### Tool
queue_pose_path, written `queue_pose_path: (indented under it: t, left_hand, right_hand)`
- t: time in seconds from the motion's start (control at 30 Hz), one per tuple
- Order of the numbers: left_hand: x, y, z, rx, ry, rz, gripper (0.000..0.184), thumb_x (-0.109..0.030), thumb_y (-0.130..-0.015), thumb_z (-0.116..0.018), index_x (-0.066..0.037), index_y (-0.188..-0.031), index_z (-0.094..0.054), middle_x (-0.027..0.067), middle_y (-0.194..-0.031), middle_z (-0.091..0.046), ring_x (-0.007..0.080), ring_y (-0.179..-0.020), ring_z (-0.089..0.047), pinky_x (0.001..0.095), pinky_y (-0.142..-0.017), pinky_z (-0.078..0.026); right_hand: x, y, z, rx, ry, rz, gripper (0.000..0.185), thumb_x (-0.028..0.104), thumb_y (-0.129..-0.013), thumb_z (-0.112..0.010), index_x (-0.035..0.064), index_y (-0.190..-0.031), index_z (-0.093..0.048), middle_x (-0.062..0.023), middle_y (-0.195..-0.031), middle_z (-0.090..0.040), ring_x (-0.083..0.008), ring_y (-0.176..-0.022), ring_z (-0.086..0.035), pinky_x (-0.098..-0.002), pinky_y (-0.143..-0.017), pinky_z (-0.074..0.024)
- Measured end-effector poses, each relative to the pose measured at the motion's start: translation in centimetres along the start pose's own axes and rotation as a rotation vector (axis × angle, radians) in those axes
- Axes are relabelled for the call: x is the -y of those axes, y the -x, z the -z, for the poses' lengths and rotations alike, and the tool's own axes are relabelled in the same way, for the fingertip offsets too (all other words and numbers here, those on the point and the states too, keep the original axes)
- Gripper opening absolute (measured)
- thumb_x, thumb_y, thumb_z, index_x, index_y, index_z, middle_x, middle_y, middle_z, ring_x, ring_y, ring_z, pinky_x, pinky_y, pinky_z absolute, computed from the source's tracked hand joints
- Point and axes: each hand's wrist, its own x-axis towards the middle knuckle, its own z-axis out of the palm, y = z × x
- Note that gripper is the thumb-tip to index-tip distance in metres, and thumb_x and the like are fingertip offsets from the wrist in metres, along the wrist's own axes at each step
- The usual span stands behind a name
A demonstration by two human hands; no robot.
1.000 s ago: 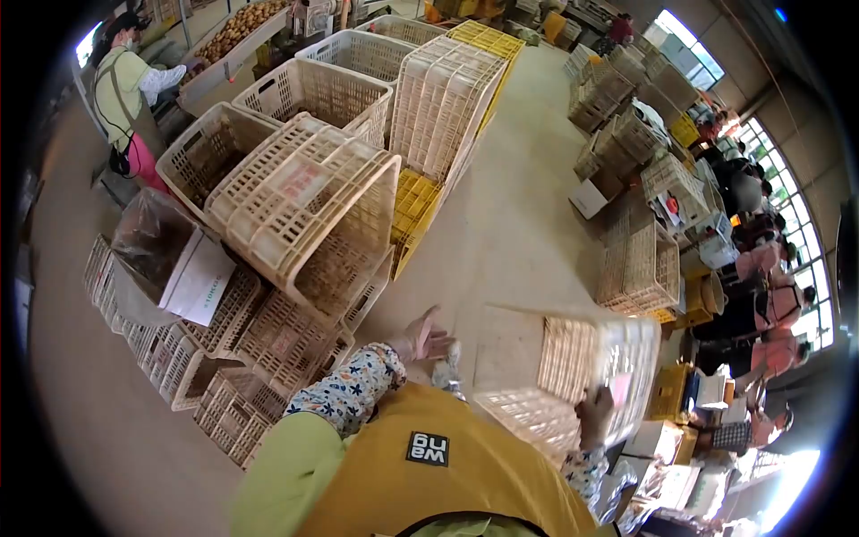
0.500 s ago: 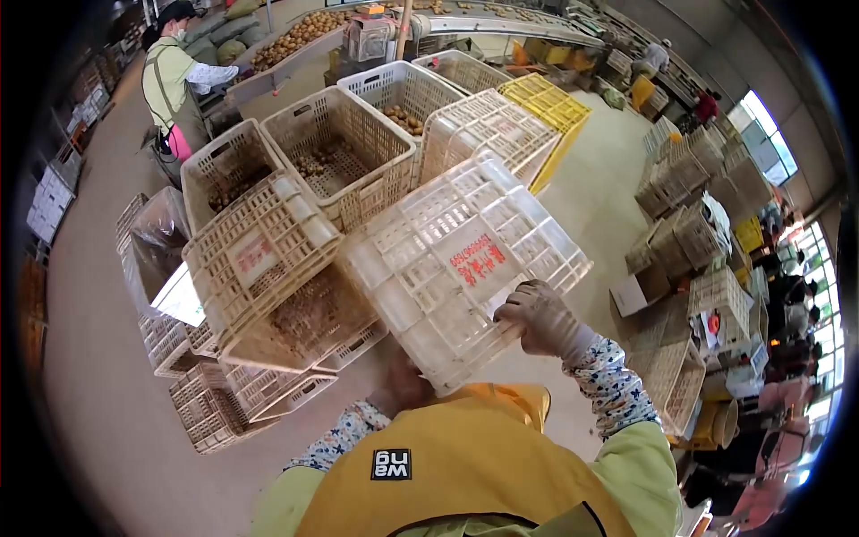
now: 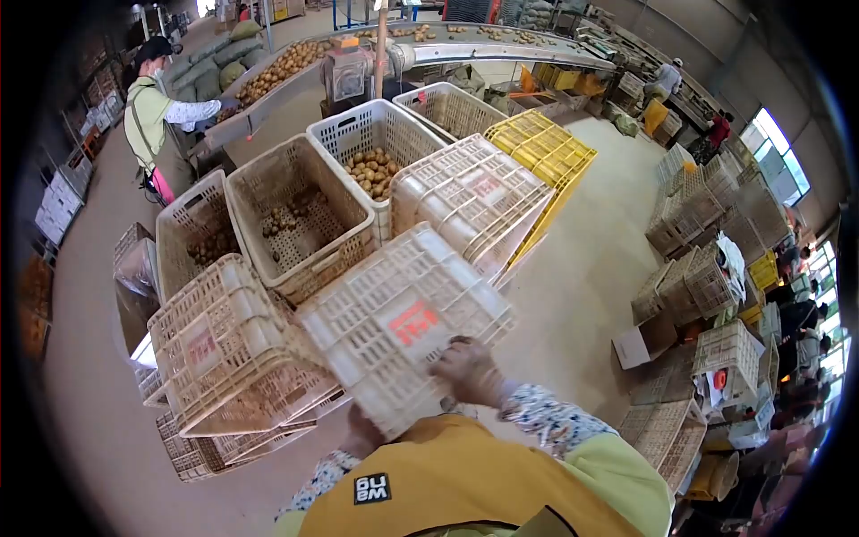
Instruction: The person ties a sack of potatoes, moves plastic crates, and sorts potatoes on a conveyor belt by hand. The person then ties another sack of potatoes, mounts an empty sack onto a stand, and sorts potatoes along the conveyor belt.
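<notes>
A white plastic crate (image 3: 385, 304) with red lettering lies bottom-up in front of my body. My gloved right hand (image 3: 469, 370) is closed on its near right edge, slightly blurred. At the crate's near left corner, my left hand (image 3: 361, 431) grips the edge, its fingers mostly hidden. Touching or close on the left is another overturned beige crate (image 3: 215, 345), resting tilted on others. Behind the held crate stands an upside-down crate (image 3: 474, 192) with red print, beside an upturned yellow crate (image 3: 546, 152).
Upright crates beyond hold potatoes (image 3: 371, 173), some only a few. A conveyor (image 3: 501, 45) carrying potatoes curves across the back. A co-worker (image 3: 159, 125) reaches to its left end. Stacked crates (image 3: 707, 277) line the right side, with an open cardboard box (image 3: 640, 345).
The view has shifted, so the crates appear lower and further left. The held crate has also moved left and toward my body in view, with both hands still on it.
</notes>
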Motion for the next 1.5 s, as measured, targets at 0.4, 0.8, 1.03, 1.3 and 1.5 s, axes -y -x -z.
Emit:
queue_pose_path:
  t: [0.4,0.8,1.03,1.3,1.5]
  left_hand:
    - [-3.0,-4.4,3.9,-0.986,0.761,-0.439,0.043,-0.042,-0.074,-0.049,-0.013,-0.105,-0.053,0.0072,-0.100,-0.057,0.0250,-0.091,-0.053,0.0369,-0.069,-0.049]
    - [-4.5,-0.4,-1.7,-0.580,1.036,-0.412,0.041,-0.032,-0.082,-0.049,-0.005,-0.112,-0.042,0.0172,-0.110,-0.051,0.0284,-0.100,-0.050,0.0407,-0.090,-0.041]
    - [5.1,16.0,3.6,-0.527,0.712,-0.475,0.042,-0.021,-0.087,-0.048,-0.005,-0.124,-0.038,0.0091,-0.116,-0.048,0.0208,-0.106,-0.047,0.0344,-0.093,-0.038]
    - [31.3,44.0,9.4,-1.566,0.967,-0.109,0.040,-0.036,-0.079,-0.054,-0.021,-0.116,-0.049,-0.0036,-0.108,-0.054,0.0136,-0.099,-0.046,0.0353,-0.088,-0.032]
    - [21.1,49.0,18.7,-1.476,0.892,-0.118,0.028,-0.029,-0.082,-0.053,-0.015,-0.106,-0.055,-0.0026,-0.093,-0.056,0.0105,-0.085,-0.049,0.0277,-0.074,-0.038]
  right_hand:
    - [-1.7,-13.6,-7.0,-0.310,-0.015,0.134,0.016,0.017,-0.066,-0.057,0.0115,-0.081,-0.055,-0.0051,-0.074,-0.056,-0.0190,-0.074,-0.056,-0.0335,-0.067,-0.0439]
    - [-3.7,-14.1,-8.3,-0.326,0.083,0.133,0.020,0.014,-0.069,-0.056,0.0177,-0.089,-0.055,-0.0001,-0.075,-0.054,-0.0205,-0.077,-0.054,-0.0377,-0.072,-0.0422]
    - [-4.5,-15.1,-7.3,-0.500,0.227,0.102,0.019,0.009,-0.063,-0.059,0.0154,-0.081,-0.060,-0.0033,-0.070,-0.060,-0.0239,-0.065,-0.057,-0.0366,-0.061,-0.0447]
    - [-12.6,-16.0,-13.6,-0.799,-0.029,-0.044,0.013,0.009,-0.071,-0.060,0.0083,-0.083,-0.062,-0.0093,-0.070,-0.059,-0.0230,-0.064,-0.056,-0.0353,-0.059,-0.0459]
    - [-2.5,-15.0,-16.0,-0.616,0.185,-0.623,0.016,0.018,-0.074,-0.058,0.0081,-0.087,-0.061,-0.0111,-0.074,-0.060,-0.0234,-0.068,-0.057,-0.0349,-0.062,-0.0462]
